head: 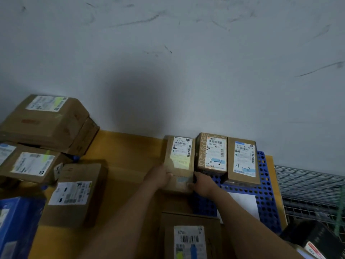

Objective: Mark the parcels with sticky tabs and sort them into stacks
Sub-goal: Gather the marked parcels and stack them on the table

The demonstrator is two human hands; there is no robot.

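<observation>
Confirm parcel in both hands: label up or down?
Up: the parcel shows its barcode label; left hand and right hand grip its near end.

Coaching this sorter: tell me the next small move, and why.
Probably release the held parcel: it lies by the wall beside the 3-2 parcel and 4-3 parcel, with the left hand and right hand gripping its near end.

This looks like a parcel depot or storeroom. Many cardboard boxes [242, 179] with barcode shipping labels [244, 157] stand on and left of a blue plastic pallet [265, 199]. A scuffed wall [186, 53] rises behind it, a wire cage [308, 186] to its right.
</observation>
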